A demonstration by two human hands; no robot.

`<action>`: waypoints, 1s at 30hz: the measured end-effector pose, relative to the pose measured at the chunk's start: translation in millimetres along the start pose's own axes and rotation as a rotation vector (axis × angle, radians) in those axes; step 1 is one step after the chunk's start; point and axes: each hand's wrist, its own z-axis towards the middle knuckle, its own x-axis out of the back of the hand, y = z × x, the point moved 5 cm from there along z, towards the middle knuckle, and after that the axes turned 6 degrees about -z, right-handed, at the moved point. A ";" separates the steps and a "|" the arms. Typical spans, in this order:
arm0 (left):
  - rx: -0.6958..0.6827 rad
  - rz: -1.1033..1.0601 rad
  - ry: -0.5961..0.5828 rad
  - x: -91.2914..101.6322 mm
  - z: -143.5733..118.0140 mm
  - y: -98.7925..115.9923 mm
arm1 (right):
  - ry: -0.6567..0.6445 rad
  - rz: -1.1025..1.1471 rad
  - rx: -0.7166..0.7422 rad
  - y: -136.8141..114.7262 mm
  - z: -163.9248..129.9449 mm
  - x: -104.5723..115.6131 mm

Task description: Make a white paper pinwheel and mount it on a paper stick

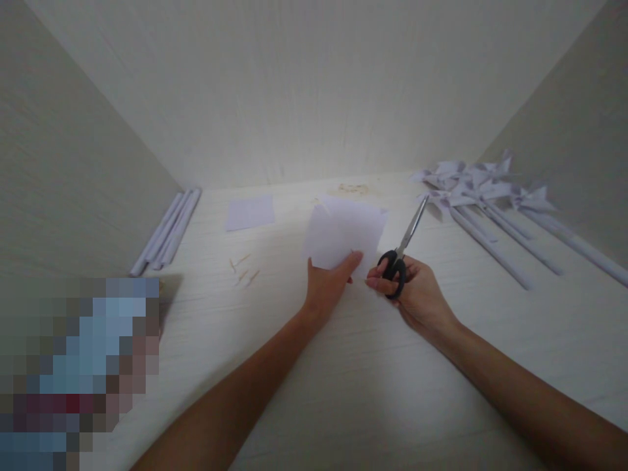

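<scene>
My left hand (pixel 330 282) grips a square sheet of white paper (pixel 343 229) by its near edge, thumb on top. Short cuts seem to run in at the sheet's corners, though blur hides their length. Black-handled scissors (pixel 394 267) are in my right hand (pixel 417 294), with fingers through the loops. Their blades look closed and point up and away, to the right of the paper. The right fingertips are close to the sheet's near right corner; whether they touch it I cannot tell.
Another paper square (pixel 250 212) lies at the back left, near several wooden toothpicks (pixel 244 269). Rolled paper tubes (pixel 167 230) rest along the left wall. Paper pinwheels on sticks (pixel 471 190) are heaped at the right. Small tan bits (pixel 353 189) lie by the back wall. A pixelated area covers the lower left.
</scene>
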 end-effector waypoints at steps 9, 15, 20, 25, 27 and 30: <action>-0.005 0.054 0.040 0.6 -1.7 3.4 | -0.027 0.011 0.027 -1.9 0.6 -0.4; -0.011 0.048 0.035 -1.5 -4.5 6.4 | 0.019 0.027 0.026 -3.9 0.6 0.2; -0.007 0.072 -0.003 -4.9 -8.5 7.6 | 0.051 0.025 0.032 -3.6 1.6 0.8; 0.002 0.078 -0.010 -5.0 -10.1 8.5 | 0.065 0.036 0.025 -4.0 0.7 0.5; -0.004 0.087 -0.012 -4.8 -10.4 9.5 | 0.071 0.040 0.018 -4.9 0.2 0.4; -0.004 0.085 -0.011 -4.6 -10.6 10.1 | 0.080 0.048 0.016 -5.8 -0.3 0.5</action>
